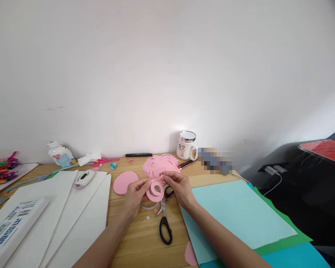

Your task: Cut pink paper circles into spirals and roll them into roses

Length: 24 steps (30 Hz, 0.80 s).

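Note:
Between my two hands hangs a pink paper spiral, cut from a round piece. My left hand pinches its upper left edge between thumb and fingers. My right hand has thumb and fingertips pressed together at the spiral's other end, above the scissors. Black-handled scissors lie with blades parted on the table just below, partly behind the spiral. Behind my fingers is a pile of pink paper spirals. Left of that, pink paper circles lie stacked.
A white mug stands by the wall, near a black marker. White boards and a white box cover the left side. Light-blue paper sheets lie on the right. A white bottle and pink scissors are at back left.

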Each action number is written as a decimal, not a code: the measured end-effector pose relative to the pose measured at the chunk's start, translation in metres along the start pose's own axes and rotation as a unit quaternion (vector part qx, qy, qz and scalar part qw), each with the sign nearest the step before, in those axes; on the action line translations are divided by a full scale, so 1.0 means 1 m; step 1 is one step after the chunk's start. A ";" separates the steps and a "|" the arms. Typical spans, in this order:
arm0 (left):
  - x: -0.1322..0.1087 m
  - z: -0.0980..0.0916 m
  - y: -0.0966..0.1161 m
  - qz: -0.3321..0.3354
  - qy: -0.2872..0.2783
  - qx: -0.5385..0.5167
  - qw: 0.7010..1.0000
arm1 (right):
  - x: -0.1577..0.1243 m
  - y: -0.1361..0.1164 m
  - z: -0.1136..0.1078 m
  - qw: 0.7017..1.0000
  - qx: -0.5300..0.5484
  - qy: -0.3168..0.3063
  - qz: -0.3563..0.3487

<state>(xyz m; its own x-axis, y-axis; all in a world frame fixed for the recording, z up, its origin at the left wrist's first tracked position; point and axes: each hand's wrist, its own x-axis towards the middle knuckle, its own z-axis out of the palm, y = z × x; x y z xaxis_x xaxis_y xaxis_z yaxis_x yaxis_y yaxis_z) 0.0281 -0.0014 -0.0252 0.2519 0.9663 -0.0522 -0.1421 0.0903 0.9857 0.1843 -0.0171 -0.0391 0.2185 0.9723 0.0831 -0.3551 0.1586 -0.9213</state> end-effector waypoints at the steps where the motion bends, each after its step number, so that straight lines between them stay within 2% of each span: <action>1: 0.000 0.000 0.000 0.001 -0.001 0.001 1.000 | 0.000 0.000 0.000 1.000 0.002 -0.001 0.001; 11: -0.004 0.002 0.005 -0.010 0.000 0.003 1.000 | 0.000 -0.001 0.002 1.000 0.006 0.003 -0.001; 24: -0.001 0.001 0.001 -0.008 0.012 0.002 1.000 | 0.000 0.001 0.000 1.000 0.001 -0.007 0.001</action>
<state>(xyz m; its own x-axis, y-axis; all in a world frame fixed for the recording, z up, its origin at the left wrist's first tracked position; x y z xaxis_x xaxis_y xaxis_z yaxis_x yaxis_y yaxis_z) 0.0284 -0.0028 -0.0236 0.2314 0.9702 -0.0713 -0.1346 0.1045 0.9854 0.1837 -0.0164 -0.0402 0.2050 0.9750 0.0859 -0.3572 0.1562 -0.9209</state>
